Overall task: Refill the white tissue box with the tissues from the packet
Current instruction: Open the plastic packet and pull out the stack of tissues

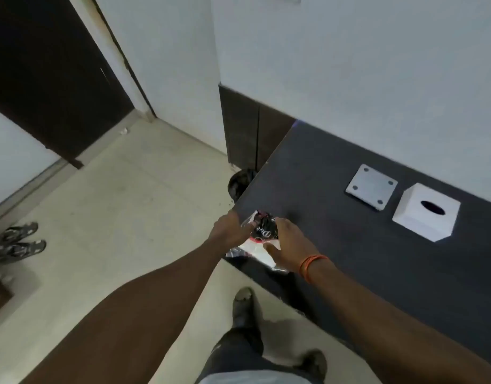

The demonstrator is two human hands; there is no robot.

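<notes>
The tissue packet (259, 241), clear plastic with a black and red label and white tissues inside, sits at the near left corner of the dark table (349, 259). My left hand (229, 230) grips its left end and my right hand (287, 246) grips its right side. The white tissue box (424, 214), a cube with a dark oval slot on top, stands on the table well to the right of both hands, near the wall. I cannot see into the box.
A flat grey square plate (371, 186) with corner holes lies just left of the box. A dark round object (240, 182) sits on the floor under the table's left edge. Sandals (17, 242) lie on the tiled floor at far left. My feet (245, 306) stand by the table.
</notes>
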